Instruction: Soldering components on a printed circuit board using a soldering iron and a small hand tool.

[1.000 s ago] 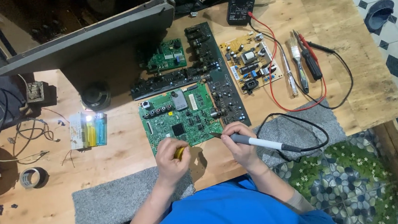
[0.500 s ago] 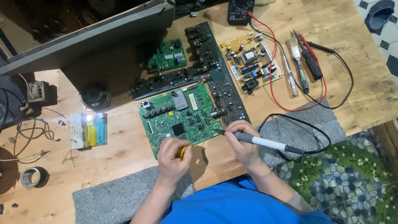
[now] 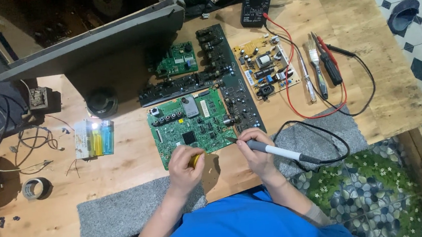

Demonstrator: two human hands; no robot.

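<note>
One green circuit board [image 3: 191, 128], just above both hands (touching).

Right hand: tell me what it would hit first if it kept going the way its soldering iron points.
The right hand aims the soldering iron up-left; its tip is already at the green circuit board, apparently touching, though depth is unclear.

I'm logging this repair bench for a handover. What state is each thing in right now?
Green circuit board: flat on the bench, bare.
Soldering iron: gripped in right hand, tip at the board's edge.
Yellow item: pinched in left hand, mostly hidden.
Multimeter: lying flat, leads plugged in.
Small lamp: lit.
Tape roll: lying flat.
Beige power board: flat, untouched.
</note>
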